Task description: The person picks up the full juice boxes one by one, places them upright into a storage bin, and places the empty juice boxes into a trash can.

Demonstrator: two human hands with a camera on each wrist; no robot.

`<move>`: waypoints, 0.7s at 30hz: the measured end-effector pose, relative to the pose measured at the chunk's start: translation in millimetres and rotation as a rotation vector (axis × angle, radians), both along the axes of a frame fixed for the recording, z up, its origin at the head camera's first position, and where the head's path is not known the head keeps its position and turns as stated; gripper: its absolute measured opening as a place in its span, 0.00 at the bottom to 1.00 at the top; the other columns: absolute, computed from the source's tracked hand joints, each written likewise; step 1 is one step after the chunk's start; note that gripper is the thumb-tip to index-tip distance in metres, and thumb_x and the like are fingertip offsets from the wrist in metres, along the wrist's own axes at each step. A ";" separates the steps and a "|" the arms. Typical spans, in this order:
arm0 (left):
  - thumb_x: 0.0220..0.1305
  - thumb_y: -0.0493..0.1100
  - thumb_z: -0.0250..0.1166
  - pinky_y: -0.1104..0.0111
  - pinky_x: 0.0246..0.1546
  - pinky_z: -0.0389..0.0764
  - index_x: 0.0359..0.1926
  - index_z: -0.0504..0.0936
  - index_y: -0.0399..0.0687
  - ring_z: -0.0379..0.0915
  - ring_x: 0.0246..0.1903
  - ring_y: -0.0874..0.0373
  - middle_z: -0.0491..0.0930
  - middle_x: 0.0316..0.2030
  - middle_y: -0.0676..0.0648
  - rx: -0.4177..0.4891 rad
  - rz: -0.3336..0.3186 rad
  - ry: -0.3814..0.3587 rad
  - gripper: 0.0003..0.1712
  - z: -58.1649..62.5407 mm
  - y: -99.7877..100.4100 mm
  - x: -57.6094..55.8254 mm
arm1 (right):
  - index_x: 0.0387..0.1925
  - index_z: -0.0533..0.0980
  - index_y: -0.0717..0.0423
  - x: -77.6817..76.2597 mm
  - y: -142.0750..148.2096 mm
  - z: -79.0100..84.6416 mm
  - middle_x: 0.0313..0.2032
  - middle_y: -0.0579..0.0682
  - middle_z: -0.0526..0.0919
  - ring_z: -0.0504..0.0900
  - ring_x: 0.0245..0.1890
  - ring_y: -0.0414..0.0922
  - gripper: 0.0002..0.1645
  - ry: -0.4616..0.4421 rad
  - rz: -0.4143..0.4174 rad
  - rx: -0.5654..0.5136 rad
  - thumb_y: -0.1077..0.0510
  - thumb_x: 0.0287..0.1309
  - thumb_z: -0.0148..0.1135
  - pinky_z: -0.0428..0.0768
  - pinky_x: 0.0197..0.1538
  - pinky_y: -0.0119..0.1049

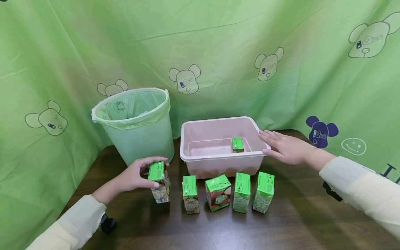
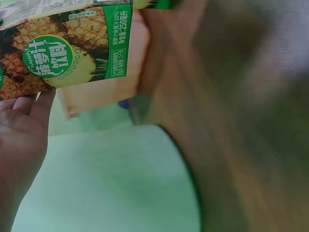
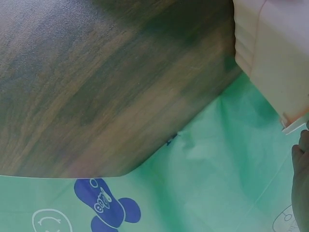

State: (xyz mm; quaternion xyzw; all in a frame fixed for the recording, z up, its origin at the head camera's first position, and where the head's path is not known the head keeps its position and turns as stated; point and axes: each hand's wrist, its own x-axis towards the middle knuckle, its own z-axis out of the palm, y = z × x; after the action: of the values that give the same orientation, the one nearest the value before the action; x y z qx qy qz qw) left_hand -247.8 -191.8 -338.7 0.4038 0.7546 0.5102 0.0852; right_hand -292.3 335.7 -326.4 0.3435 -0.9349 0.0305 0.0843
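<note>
My left hand [image 1: 135, 177] grips a pineapple juice carton [image 1: 158, 182] with a green top, thumb on the near side and fingers on the far side. Pineapples and a round green label show on this carton [image 2: 63, 48] in the left wrist view. At the right end of the pink plastic tub [image 1: 225, 166], my right hand [image 1: 285, 147] rests against the rim with its fingers straight. One green-topped carton [image 1: 237, 144] stands inside the tub. In front of it is a row of several more, among them a red-sided carton [image 1: 218, 194] turned at an angle.
A pale green trash bin [image 1: 143, 139] with a clear liner stands behind my left hand, left of the tub. Everything is on a dark wooden table [image 1: 218, 229]. A green curtain [image 1: 218, 41] with bear-head drawings hangs behind the table's far edge.
</note>
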 end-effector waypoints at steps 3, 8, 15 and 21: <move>0.53 0.31 0.71 0.63 0.45 0.80 0.65 0.70 0.38 0.77 0.47 0.52 0.74 0.56 0.33 0.012 0.003 0.021 0.36 12.1 2.2 -2.5 | 0.70 0.59 0.65 0.5 0.0 0.9 0.71 0.63 0.58 0.55 0.70 0.63 0.38 -0.012 -0.004 0.006 0.44 0.71 0.51 0.59 0.67 0.58; 0.54 0.29 0.69 0.63 0.43 0.81 0.65 0.69 0.35 0.78 0.44 0.52 0.73 0.56 0.31 0.049 -0.028 0.070 0.35 34.4 10.8 -5.3 | 0.70 0.59 0.66 1.4 0.1 -0.3 0.71 0.63 0.58 0.55 0.70 0.63 0.38 -0.022 -0.008 0.006 0.45 0.71 0.51 0.59 0.67 0.58; 0.52 0.27 0.69 0.65 0.40 0.82 0.64 0.68 0.30 0.78 0.42 0.52 0.74 0.55 0.31 0.111 -0.034 0.131 0.36 67.8 30.1 -11.1 | 0.70 0.59 0.66 1.6 -0.4 -1.3 0.70 0.63 0.58 0.55 0.70 0.63 0.38 -0.014 0.003 -0.002 0.45 0.71 0.51 0.59 0.67 0.58; 0.52 0.29 0.69 0.66 0.39 0.81 0.64 0.70 0.33 0.76 0.40 0.51 0.76 0.55 0.37 0.100 0.021 0.129 0.36 93.8 54.0 -20.2 | 0.70 0.60 0.67 1.2 -0.2 -1.2 0.70 0.64 0.59 0.56 0.69 0.64 0.37 0.000 0.010 -0.003 0.46 0.71 0.51 0.59 0.66 0.58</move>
State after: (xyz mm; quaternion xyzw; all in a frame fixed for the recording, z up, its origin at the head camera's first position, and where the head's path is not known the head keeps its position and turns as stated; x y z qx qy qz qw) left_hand -268.0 -137.9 -244.9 0.4318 0.7361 0.5212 0.0108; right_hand -291.1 335.5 -327.6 0.3479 -0.9331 0.0324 0.0850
